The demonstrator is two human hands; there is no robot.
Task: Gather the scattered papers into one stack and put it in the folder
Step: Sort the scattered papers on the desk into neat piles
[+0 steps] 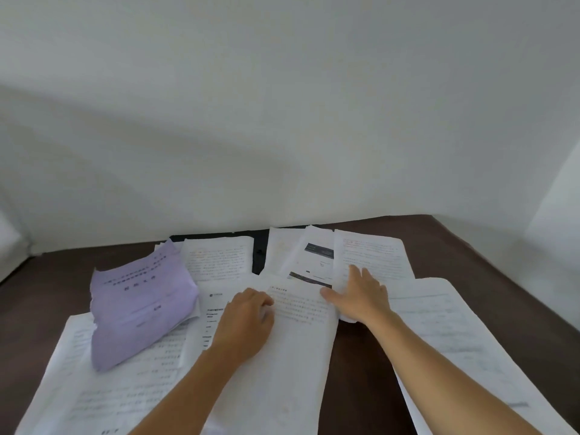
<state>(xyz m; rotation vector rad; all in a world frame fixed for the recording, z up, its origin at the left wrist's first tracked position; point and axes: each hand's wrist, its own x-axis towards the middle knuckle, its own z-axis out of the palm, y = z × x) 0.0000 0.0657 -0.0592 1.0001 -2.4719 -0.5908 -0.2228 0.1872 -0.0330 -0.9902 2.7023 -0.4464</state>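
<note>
**Papers Spread on Surface, Both Hands Resting on Sheets**

A dark brown surface (489, 262) stands against a pale wall (282, 105). White printed papers (298, 356) lie scattered and overlapping across it.

Landmark: the central white sheet (301, 312), which carries lines of small print.

- Left hand (248, 321): rests on the left part of the central sheet. Its fingers curl downward with the tips against the paper. Whether the grip has closed on a sheet edge cannot be told.
- Right hand (361, 296): lies just right of the central sheet, palm down, fingers straight and spread, thumb pointing toward the sheet. The grip is fully open and presses flat on a far white page (373, 255).
- Purple sheet (141, 302): left of the central sheet, creased and raised, on top of white pages.
- Page with dark bands (317, 262): beyond the central sheet.
- Large white sheet (455, 334): right of the central sheet, beyond the right forearm.
- Black folder (259, 255): beyond the central sheet at the wall, mostly covered by papers.
</note>
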